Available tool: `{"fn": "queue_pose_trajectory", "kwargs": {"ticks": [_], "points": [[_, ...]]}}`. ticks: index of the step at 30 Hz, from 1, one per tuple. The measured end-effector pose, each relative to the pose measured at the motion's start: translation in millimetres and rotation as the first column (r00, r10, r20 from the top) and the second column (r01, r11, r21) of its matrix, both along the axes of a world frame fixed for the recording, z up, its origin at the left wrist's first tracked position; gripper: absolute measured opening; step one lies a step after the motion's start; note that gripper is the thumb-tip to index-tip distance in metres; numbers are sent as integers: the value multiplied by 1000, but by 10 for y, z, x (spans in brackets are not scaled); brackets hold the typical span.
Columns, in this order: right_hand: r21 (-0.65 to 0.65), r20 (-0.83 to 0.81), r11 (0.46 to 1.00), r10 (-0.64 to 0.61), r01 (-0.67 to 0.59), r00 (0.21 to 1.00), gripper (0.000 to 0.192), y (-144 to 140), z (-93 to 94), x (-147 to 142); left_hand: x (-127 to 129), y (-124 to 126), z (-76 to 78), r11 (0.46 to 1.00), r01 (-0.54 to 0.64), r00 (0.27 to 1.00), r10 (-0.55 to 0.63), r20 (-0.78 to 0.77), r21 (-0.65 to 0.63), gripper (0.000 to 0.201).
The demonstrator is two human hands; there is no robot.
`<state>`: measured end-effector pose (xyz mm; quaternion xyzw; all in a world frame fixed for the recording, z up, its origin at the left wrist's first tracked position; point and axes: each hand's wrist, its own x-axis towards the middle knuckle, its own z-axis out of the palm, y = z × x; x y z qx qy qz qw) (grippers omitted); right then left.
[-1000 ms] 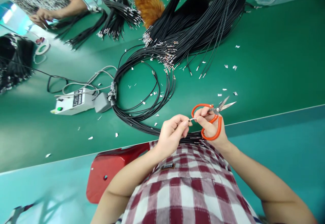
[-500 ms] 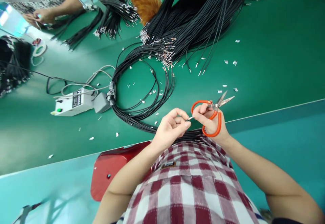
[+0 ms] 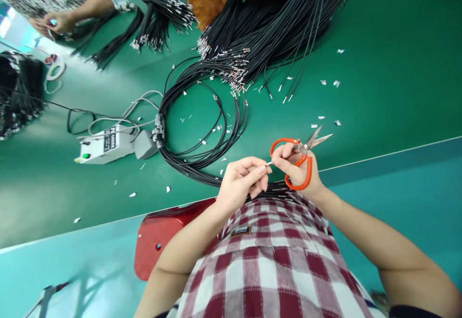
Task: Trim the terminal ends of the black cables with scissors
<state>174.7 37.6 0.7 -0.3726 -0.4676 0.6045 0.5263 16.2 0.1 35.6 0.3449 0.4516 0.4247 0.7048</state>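
"How were the arms set?"

"Both forearms slanted inward past a maroon-and-white checked apron point(image 3: 252, 265); its sewn label point(image 3: 241, 231) was too small to read. At the tabletop's point(image 3: 378, 92) near edge, the left hand point(image 3: 238, 183) pinched a thin wire end point(image 3: 269, 163) between thumb and finger."

"And the right hand point(image 3: 298, 172)?"

"Thumb and fingertip met at the wire's pale tip, the other fingers curled around orange-handled scissors point(image 3: 305, 149), steel blades parted."

"Beyond?"

"Smooth black cables point(image 3: 189, 170) lay coiled, with grey connectors point(image 3: 158, 130) on their left. Beside those, a white box point(image 3: 96, 152) bore blurred lettering. Farther back stood out a fluffy brown feather duster point(image 3: 204, 0)."
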Motion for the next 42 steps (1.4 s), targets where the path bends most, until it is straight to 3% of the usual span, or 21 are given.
{"fn": "queue_pose_trajectory", "kwargs": {"ticks": [4, 7, 9, 12, 14, 16, 21, 29, 33, 42], "points": [[-42, 79, 999, 29, -26, 996, 39, -12, 113, 134, 15, 13, 31, 998, -65, 997, 65, -36, -2, 26], [-100, 227, 987, 143, -123, 963, 45, -80, 168, 342, 25, 32, 68, 989, -145, 989, 146, -35, 19, 26], [-166, 386, 962, 266, -218, 883, 48, -140, 180, 461, 31, 44, 81, 985, -168, 986, 168, -19, 34, 25], [-251, 605, 911, 412, -328, 681, 46, -193, 221, 516, 47, 50, 79, 984, -172, 985, 172, -15, 46, 25], [-293, 680, 876, 473, -384, 560, 47, -177, 276, 479, 63, 46, 75, 983, -175, 984, 177, -33, 49, 26], [-334, 694, 841, 525, -426, 493, 49, -121, 336, 424, 76, 38, 78, 983, -175, 982, 178, -58, 50, 26], [-380, 612, 753, 640, -537, 464, 54, 52, 408, 364, 75, 25, 108, 985, -165, 977, 170, -127, 54, 26], [-401, 481, 647, 751, -649, 452, 48, 132, 361, 429, 43, 14, 92, 983, -146, 973, 163, -164, 112, 23], [-395, 469, 639, 758, -660, 453, 49, 139, 393, 431, 57, 10, 100, 981, -146, 968, 169, -187, 130, 24], [-423, 591, 694, 699, -583, 403, 56, 151, 525, 378, 121, 16, 151, 977, -160, 953, 191, -236, 144, 31]]}}
